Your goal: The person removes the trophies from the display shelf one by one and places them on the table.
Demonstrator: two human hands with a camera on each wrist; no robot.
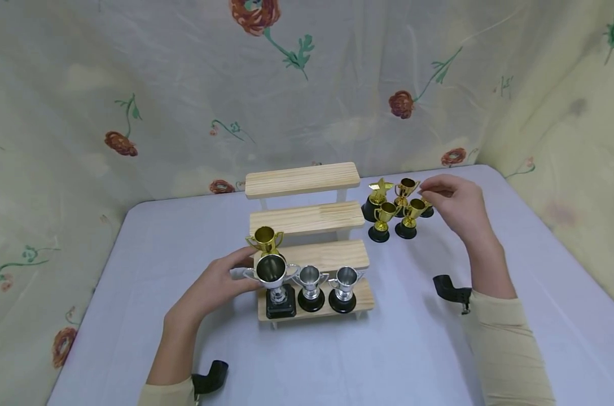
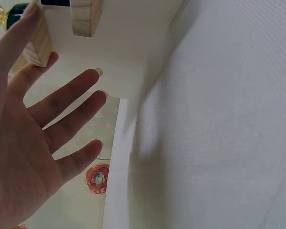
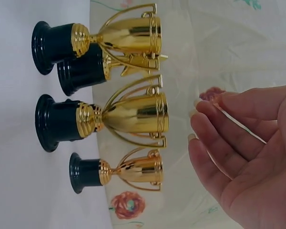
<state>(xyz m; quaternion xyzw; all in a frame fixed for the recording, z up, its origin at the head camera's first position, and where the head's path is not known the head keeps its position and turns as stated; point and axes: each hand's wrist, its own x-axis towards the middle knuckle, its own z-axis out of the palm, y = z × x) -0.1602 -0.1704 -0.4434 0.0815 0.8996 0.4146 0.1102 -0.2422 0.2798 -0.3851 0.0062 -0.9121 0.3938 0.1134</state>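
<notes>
My left hand (image 1: pixel 223 282) is at the left end of a wooden tiered stand (image 1: pixel 327 256), beside a gold trophy cup (image 1: pixel 264 238) on the second step from the bottom. In the left wrist view its fingers are spread, with the thumb by the trophy's black base and the index fingertip at the board's end. Three silver trophy cups line the lowest step; the large left one (image 1: pixel 271 269) has a square base. Loosely bent and holding nothing, my right hand (image 1: pixel 456 206) hovers by several gold trophy cups (image 3: pixel 138 114) standing right of the stand.
A gold star trophy (image 1: pixel 379 194) stands among the cups by the stand's right side. The upper steps (image 1: pixel 302 179) hold nothing. White cloth (image 1: pixel 388 349) covers the table, and a floral curtain (image 1: pixel 185 84) hangs behind it.
</notes>
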